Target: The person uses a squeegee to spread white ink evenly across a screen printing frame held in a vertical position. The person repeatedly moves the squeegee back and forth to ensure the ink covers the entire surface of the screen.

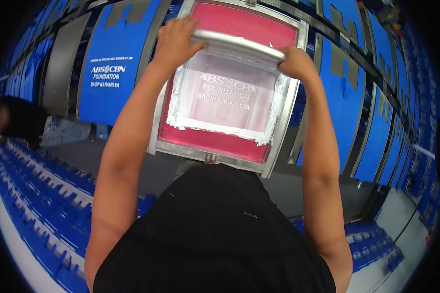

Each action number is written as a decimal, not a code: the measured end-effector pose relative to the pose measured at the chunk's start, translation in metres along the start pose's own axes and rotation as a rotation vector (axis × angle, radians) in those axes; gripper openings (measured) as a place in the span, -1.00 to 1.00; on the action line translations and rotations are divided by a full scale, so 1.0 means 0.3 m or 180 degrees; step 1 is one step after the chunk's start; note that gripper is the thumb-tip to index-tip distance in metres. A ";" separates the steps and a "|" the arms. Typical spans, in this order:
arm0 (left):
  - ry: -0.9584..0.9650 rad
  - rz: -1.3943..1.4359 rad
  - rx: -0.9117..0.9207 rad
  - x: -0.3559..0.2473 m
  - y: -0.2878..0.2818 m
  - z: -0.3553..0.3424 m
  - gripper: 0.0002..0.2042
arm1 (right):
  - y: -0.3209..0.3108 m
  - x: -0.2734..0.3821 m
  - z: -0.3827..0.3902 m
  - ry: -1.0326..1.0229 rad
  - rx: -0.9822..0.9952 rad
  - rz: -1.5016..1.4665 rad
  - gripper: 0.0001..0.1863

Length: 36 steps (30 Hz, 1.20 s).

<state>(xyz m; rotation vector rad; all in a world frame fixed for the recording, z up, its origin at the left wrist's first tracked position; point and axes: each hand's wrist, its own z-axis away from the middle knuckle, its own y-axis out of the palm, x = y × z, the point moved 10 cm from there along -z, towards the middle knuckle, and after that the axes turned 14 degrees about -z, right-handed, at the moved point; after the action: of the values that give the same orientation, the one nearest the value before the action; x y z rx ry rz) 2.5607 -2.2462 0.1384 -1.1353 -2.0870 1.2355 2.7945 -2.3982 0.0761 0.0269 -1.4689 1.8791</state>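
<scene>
A screen-printing frame (157, 117) with silver metal edges lies in front of me. Its red screen (244, 17) has a pale see-through window in the middle, and white lettering shows there. Thick white ink (200, 125) lines the window's left, right and near edges. Across the far part of the window lies a squeegee (237, 44) with a rounded pale grip. My left hand (176, 43) grips its left end, thumb on the near side. Around the right end my right hand (297, 63) is closed. The squeegee's blade edge is hard to make out.
Blue flat sheets, some with white print, lie on boards to the left (112, 68) and right (337, 97). A bare grey board (68, 63) sits farther left. Blue-and-white racks (39, 190) fill the lower left. A blurred person in dark clothing (22, 119) is at the left edge.
</scene>
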 end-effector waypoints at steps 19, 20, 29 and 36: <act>-0.2120 0.4355 0.3983 -0.514 -0.004 1.289 -0.66 | 0.068 0.139 -0.143 -0.0434 0.0009 0.0291 -0.40; -0.2018 0.4303 0.4123 -0.517 -0.013 1.274 -0.66 | 0.071 0.135 -0.112 -0.0462 -0.0035 0.0294 -0.40; -0.2453 0.4378 0.4025 -0.528 -0.002 1.288 -0.66 | 0.432 0.333 0.760 -0.0839 -0.0570 0.0163 -0.69; -0.2445 0.3245 0.4057 -0.504 0.061 1.336 -0.62 | 0.350 0.286 0.768 -0.0594 -0.0650 0.0218 -0.55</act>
<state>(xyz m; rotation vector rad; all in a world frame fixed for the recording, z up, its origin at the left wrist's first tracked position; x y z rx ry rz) 2.3639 -2.5645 -0.0712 -1.0436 -0.3819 3.1117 2.5803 -2.5553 0.1058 0.0570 -1.8044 1.8105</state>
